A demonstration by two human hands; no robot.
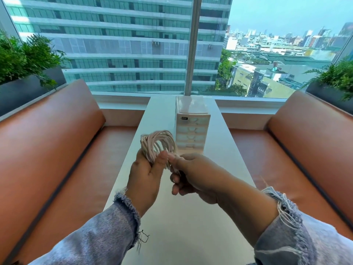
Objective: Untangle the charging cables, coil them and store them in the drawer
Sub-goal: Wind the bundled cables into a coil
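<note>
Cable: we saw the pale pink charging cable wound into a round coil (157, 144), held up above the long white table (172, 226).
Left hand: our left hand (147, 175) gripped the coil's lower edge, thumb pressed on the loops.
Right hand: our right hand (193, 173) pinched a strand at the coil's base, fingers curled.
Drawers: the small beige plastic drawer unit (192, 129) stood on the table beyond the coil, all its drawers closed.
Seats: orange leather benches (57, 140) flanked the table.

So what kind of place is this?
Likely a booth in a high-rise office or café lounge: two orange benches face across a narrow white table, and the window looks out over city towers from high up.
</note>
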